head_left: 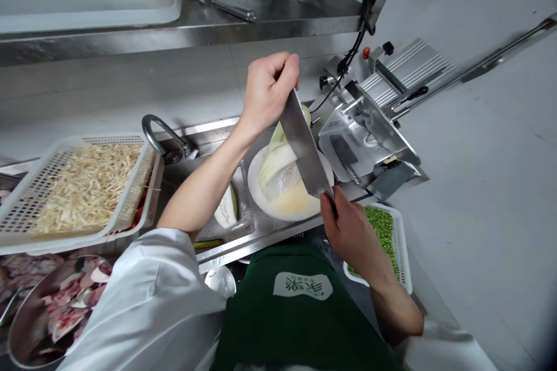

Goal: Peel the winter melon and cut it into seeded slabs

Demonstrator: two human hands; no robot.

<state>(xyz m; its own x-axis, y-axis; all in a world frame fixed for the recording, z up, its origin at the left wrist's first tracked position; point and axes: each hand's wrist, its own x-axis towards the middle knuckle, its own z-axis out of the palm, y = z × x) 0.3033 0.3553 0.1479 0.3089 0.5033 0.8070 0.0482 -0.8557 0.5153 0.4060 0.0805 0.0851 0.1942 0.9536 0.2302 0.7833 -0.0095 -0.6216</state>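
Observation:
In my right hand point(348, 226), closed round its handle, is a cleaver point(304, 148). The broad blade slants up and away over a round white cutting board point(255, 182). My left hand point(272, 84) is curled into a fist at the far end of the blade, its fingers closed on that end. Under and beside the blade lies a cut piece of pale green melon point(278, 168), with seedy pulp showing. Behind the blade another melon piece point(278, 136) is partly hidden. A melon wedge point(227, 208) rests in the sink, left of the board.
A faucet point(163, 133) curves over the sink. Left stands a basket of bean sprouts point(91, 185), above a bowl of raw meat point(65, 307). On the right are a metal slicer point(369, 122) and a basket of chopped greens point(383, 232). A steel shelf point(278, 20) overhangs the back.

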